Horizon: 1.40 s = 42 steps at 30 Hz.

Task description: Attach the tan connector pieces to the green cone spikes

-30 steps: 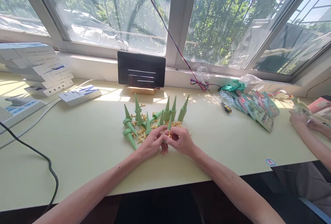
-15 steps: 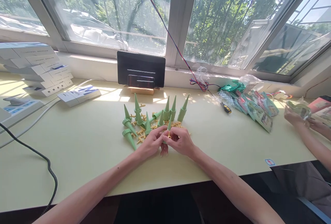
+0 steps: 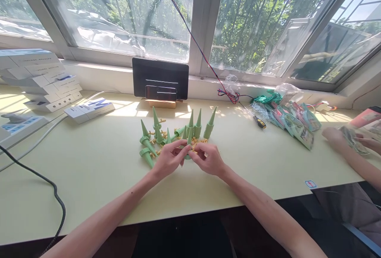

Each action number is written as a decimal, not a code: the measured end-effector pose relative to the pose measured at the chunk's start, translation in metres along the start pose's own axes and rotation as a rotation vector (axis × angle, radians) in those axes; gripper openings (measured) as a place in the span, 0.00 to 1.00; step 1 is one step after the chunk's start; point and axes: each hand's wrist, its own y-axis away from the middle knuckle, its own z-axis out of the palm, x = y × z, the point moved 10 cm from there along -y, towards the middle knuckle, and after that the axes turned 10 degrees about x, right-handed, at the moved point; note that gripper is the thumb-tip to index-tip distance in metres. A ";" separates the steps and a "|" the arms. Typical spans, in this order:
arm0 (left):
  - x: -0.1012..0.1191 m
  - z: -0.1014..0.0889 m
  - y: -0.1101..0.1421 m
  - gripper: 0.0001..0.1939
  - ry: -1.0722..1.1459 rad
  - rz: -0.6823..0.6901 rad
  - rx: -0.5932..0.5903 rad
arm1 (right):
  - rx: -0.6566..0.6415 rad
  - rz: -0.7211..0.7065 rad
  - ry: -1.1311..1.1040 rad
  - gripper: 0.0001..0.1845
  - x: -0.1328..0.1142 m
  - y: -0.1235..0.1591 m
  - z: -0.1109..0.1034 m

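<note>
A green plastic plant watering spike [image 3: 189, 138] stands point up between my two hands. My left hand [image 3: 170, 158] is closed round its base from the left. My right hand [image 3: 210, 159] pinches at the spike's side, where a small yellow T-shaped valve [image 3: 193, 149] shows; the fingers partly hide it. Beyond my hands several more green spikes stand upright, among them one spike [image 3: 210, 123] at the right of the group. At the left, another green spike [image 3: 147, 157] lies on its side. Small yellow valves [image 3: 203, 141] are scattered among them, partly covered by my hands.
A tablet [image 3: 160, 76] and a phone [image 3: 160, 92] lean in a wooden stand. White boxes [image 3: 44, 77] are stacked left, near a power strip [image 3: 24, 125]. A yellow-black tool [image 3: 260, 122] and bagged packets [image 3: 293, 123] lie right. Another person's hands [image 3: 336, 137] handle a packet there.
The held spike has moved slightly left and turned, so the valve now points to the right. My left hand has shifted left a little. The other person's hands have moved.
</note>
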 end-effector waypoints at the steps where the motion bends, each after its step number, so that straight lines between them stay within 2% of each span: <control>1: 0.002 -0.004 -0.001 0.15 -0.008 0.021 0.022 | -0.004 0.007 -0.012 0.16 0.001 -0.001 0.000; 7: 0.017 -0.015 -0.003 0.12 -0.120 0.184 0.092 | 0.093 0.093 0.008 0.20 0.021 -0.009 -0.017; 10: 0.019 -0.007 -0.001 0.11 -0.251 0.221 0.035 | 0.149 0.144 0.026 0.24 0.035 -0.012 -0.026; 14: 0.014 0.001 0.001 0.10 -0.389 0.225 -0.045 | 0.172 0.181 0.019 0.23 0.047 -0.014 -0.030; 23: 0.000 0.002 -0.003 0.12 -0.599 0.268 -0.109 | 0.127 0.177 0.018 0.20 0.050 -0.015 -0.024; 34: 0.008 -0.001 0.001 0.07 -0.687 0.372 -0.034 | 0.048 0.181 0.055 0.12 0.047 -0.012 -0.016; 42: 0.030 -0.006 0.005 0.11 -0.619 0.514 0.101 | 0.022 0.183 0.117 0.09 0.049 -0.013 -0.017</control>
